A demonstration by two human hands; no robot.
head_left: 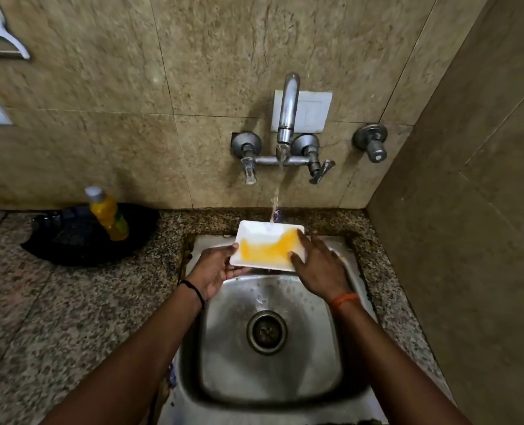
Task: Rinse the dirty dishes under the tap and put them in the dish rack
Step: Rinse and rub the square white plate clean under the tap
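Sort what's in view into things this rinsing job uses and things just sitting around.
In use: white plate with yellow residue, left hand, right hand, tap running, sink, black dish rack.

Lying about: yellow bottle, spare wall valve, white switch plate.

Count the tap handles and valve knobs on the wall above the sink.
3. One lever handle sits left of the spout, a second lever handle right of it, and a separate round valve knob farther right, near the corner. None seems hidden.
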